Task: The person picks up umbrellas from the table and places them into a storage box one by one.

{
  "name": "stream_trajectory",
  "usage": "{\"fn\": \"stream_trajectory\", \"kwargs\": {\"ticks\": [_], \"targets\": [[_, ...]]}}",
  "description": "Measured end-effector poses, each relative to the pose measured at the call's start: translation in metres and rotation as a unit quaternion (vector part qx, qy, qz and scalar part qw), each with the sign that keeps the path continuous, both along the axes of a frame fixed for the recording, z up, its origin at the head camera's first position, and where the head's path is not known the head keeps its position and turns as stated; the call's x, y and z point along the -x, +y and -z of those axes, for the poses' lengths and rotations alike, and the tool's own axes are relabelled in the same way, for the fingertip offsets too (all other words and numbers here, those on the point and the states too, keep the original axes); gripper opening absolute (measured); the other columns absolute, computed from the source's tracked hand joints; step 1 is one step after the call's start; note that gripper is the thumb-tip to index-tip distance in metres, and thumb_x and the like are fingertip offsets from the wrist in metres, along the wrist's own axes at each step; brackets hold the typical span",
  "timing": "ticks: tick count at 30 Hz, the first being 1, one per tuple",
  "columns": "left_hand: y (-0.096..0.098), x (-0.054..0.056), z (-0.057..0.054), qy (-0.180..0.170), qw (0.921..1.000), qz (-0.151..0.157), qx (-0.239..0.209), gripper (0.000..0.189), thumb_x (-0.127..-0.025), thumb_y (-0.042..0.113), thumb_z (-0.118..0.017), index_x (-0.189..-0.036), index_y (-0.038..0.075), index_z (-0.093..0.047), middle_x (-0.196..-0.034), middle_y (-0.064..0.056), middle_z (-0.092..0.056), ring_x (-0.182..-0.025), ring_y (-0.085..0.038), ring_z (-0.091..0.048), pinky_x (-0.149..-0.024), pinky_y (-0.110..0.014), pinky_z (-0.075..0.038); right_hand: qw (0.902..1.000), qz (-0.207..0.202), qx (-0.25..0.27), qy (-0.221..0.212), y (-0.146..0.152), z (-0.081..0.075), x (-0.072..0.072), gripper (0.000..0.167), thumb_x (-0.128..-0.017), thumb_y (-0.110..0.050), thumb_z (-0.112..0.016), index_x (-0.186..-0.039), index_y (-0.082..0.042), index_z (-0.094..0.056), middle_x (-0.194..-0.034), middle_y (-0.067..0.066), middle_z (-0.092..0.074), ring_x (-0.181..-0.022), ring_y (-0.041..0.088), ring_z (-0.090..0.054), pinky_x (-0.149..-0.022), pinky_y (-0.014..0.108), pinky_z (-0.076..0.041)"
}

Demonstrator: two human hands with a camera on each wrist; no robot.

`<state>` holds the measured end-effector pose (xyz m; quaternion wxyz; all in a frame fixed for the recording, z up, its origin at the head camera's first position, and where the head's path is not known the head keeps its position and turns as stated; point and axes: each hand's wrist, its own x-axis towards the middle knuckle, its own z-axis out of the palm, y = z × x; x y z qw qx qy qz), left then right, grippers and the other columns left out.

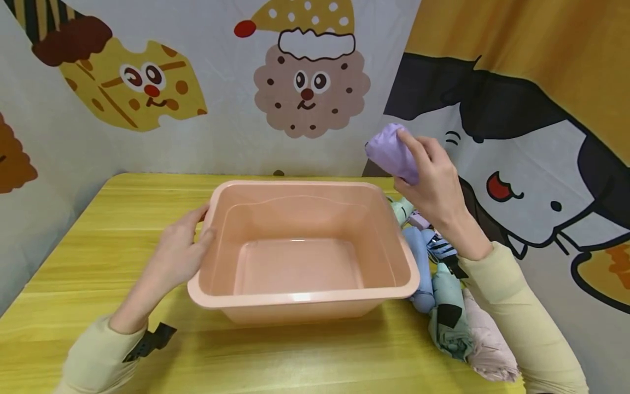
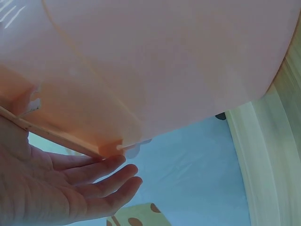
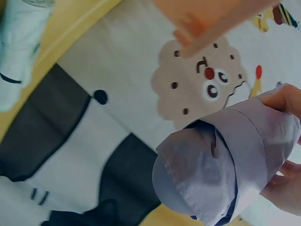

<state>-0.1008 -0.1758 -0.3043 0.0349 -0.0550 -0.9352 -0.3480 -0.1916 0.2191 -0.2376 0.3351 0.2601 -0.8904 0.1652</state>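
Observation:
A pale pink plastic basin stands on the table with its inside bare. At its left rim is my left hand, thumb over the edge. In the left wrist view the fingers of that hand extend beneath the rim. My right hand grips a rolled-up purple folding umbrella in the air above the basin's back right corner. The right wrist view shows the purple umbrella's rounded end and its wrapped fabric band, with fingertips pressing its far end.
Right of the basin lie several rolled umbrellas, among them a blue one, a green one and a pale pink one. They sit partly under my right forearm. A cartoon-printed curtain hangs behind the wooden table.

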Motion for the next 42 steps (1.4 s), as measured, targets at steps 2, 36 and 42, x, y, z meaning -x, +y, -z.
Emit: {"fn": "stream_trajectory", "kwargs": {"ticks": [2, 36, 42], "targets": [[0.001, 0.000, 0.000, -0.001, 1.0000, 0.000, 0.000, 0.058, -0.100, 0.026, -0.039, -0.148, -0.003, -0.024, -0.143, -0.031, -0.040, -0.128, -0.051, -0.041, -0.098, -0.065, -0.040, 0.9998, -0.012, -0.016, 0.008, -0.007, -0.007, -0.001, 0.073, -0.073, 0.003, -0.073, -0.139, -0.012, -0.046, -0.124, 0.025, -0.053, -0.111, 0.039, -0.053, -0.090, 0.058, -0.051], [0.001, 0.004, 0.002, 0.007, 0.9999, 0.009, -0.001, 0.058, -0.099, 0.025, -0.043, -0.145, -0.007, -0.028, -0.139, -0.034, -0.042, -0.127, -0.053, -0.040, -0.099, -0.066, -0.039, 0.8664, -0.305, -0.337, 0.206, -0.134, 0.017, -0.012, 0.039, -0.095, -0.015, -0.052, -0.134, -0.023, -0.051, -0.126, 0.015, -0.056, -0.108, 0.030, -0.057, -0.095, 0.040, -0.050], [0.001, 0.004, 0.003, 0.010, 0.9999, 0.011, -0.001, 0.057, -0.099, 0.025, -0.044, -0.144, -0.008, -0.030, -0.138, -0.034, -0.043, -0.126, -0.053, -0.041, -0.098, -0.067, -0.039, 0.8476, -0.328, -0.342, 0.238, -0.145, 0.033, -0.010, 0.043, -0.096, -0.008, -0.046, -0.134, -0.027, -0.050, -0.126, 0.010, -0.057, -0.105, 0.027, -0.058, -0.092, 0.038, -0.052]]}}
